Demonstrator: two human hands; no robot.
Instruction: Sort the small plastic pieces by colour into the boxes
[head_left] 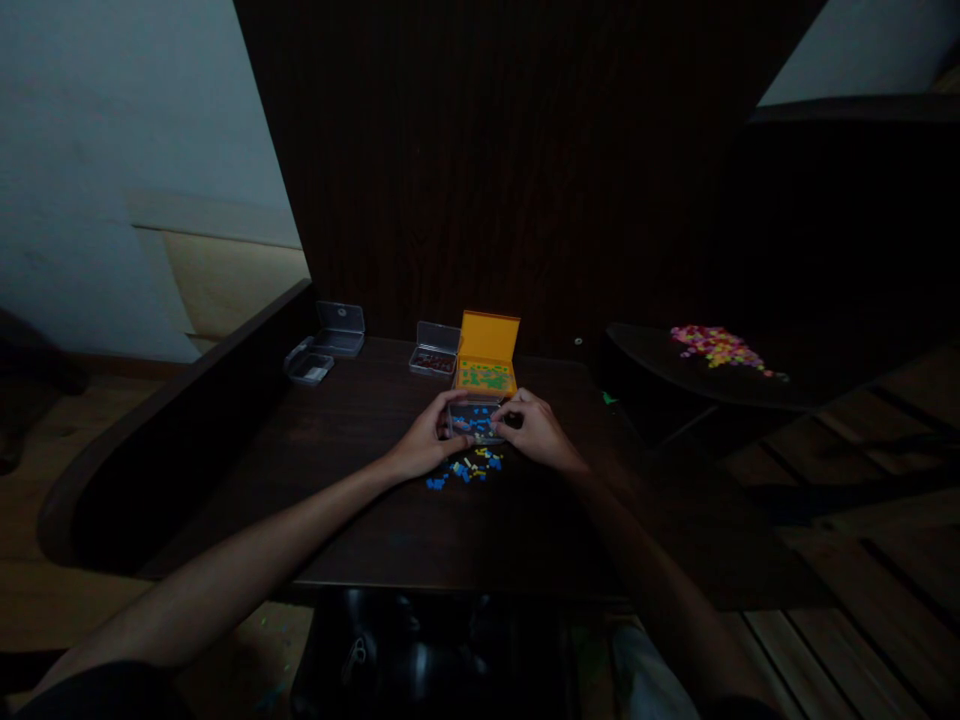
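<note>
My left hand (433, 437) grips the left side of a small clear plastic box (480, 408), thumb along the near edge. Blue pieces (481, 418) lie inside the box. At its right side is my right hand (531, 428), thumb and index finger pinched together over the rim; whatever they hold is too small to make out. On the table just in front of the box lies a loose heap of small blue, yellow and whitish pieces (469, 467). Directly behind stands an open orange box (489, 338) with green pieces (486, 376) in it.
An open clear box (435, 360) with dark reddish pieces stands left of the orange one. Further left are two more open clear boxes (340, 330). Pink and yellow pieces (720, 348) are heaped on a dark side ledge at right. A raised wooden side (180, 420) borders the table (360, 540).
</note>
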